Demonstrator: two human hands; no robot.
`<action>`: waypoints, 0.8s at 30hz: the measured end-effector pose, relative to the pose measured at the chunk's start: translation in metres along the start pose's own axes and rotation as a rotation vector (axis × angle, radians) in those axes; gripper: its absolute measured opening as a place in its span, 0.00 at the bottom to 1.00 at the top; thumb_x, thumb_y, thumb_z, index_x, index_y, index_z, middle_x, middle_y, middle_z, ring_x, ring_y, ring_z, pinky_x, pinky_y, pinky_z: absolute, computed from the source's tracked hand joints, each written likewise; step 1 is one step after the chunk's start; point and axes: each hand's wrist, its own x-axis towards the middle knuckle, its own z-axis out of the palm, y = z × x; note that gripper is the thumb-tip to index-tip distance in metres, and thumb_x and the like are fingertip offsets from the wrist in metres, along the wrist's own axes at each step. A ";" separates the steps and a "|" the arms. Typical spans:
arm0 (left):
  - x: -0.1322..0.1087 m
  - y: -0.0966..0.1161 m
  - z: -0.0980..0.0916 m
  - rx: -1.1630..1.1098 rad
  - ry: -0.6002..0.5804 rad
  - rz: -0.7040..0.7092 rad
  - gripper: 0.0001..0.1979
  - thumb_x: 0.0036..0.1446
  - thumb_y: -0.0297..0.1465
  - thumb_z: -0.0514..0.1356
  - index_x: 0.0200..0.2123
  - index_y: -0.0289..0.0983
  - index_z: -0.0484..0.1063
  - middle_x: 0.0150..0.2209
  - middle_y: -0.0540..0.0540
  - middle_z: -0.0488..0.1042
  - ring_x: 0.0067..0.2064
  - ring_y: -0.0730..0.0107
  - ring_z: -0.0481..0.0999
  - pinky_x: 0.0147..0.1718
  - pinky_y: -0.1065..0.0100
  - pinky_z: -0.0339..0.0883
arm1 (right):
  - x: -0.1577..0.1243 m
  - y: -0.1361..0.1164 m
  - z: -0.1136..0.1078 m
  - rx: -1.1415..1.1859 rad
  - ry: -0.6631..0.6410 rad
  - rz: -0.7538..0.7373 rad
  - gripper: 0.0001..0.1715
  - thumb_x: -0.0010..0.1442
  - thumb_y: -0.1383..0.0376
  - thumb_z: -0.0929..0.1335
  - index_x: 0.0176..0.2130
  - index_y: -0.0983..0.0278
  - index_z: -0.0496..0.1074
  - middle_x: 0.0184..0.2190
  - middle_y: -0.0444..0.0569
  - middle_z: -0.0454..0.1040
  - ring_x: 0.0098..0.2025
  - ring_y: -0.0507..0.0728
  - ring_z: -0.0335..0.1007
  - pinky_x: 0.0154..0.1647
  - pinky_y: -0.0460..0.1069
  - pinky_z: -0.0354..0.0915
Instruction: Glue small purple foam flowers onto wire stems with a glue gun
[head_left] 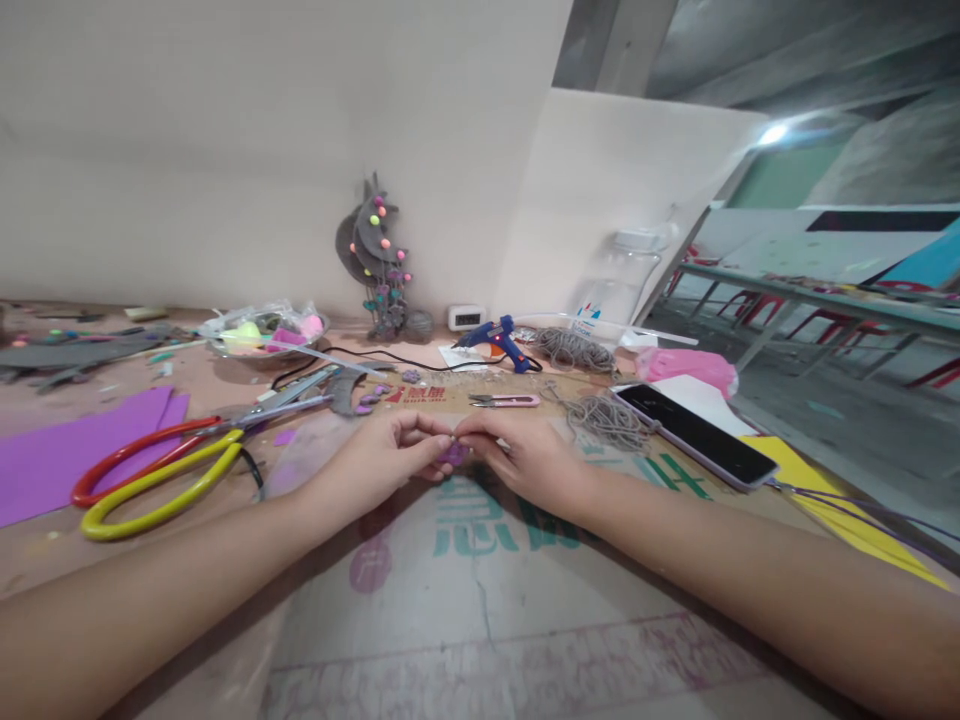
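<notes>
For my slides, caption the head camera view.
Left hand and right hand hold a small purple piece, scissors to the left, blue glue gun beyond.

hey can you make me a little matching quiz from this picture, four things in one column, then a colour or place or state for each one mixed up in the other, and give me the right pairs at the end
Column one:
1. purple piece
2. scissors
3. glue gun
4. phone

Column two:
A. one handle red, the other yellow
B. lying flat, dark screen facing up
C. between the fingertips of left hand and right hand
D. mostly blue, near the small white clock

Right pairs: 1-C, 2-A, 3-D, 4-B
</notes>
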 end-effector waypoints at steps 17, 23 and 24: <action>0.000 0.002 -0.001 0.044 0.063 0.022 0.08 0.51 0.35 0.59 0.29 0.36 0.72 0.25 0.50 0.75 0.28 0.74 0.74 0.27 0.75 0.66 | 0.000 -0.005 -0.003 0.022 0.005 0.095 0.12 0.61 0.65 0.60 0.43 0.65 0.69 0.34 0.49 0.76 0.34 0.52 0.71 0.35 0.46 0.64; 0.003 -0.004 -0.007 0.180 0.093 0.132 0.12 0.52 0.38 0.57 0.32 0.36 0.74 0.29 0.47 0.77 0.32 0.68 0.76 0.33 0.69 0.67 | 0.001 -0.009 -0.001 0.102 0.020 0.181 0.10 0.61 0.65 0.61 0.41 0.63 0.69 0.29 0.46 0.74 0.30 0.51 0.68 0.32 0.46 0.62; 0.003 -0.004 -0.007 0.192 0.098 0.134 0.12 0.51 0.39 0.58 0.32 0.36 0.74 0.30 0.47 0.77 0.32 0.68 0.76 0.34 0.69 0.67 | 0.002 -0.011 -0.001 0.150 0.001 0.207 0.11 0.61 0.64 0.60 0.42 0.63 0.68 0.27 0.45 0.73 0.28 0.51 0.67 0.31 0.45 0.62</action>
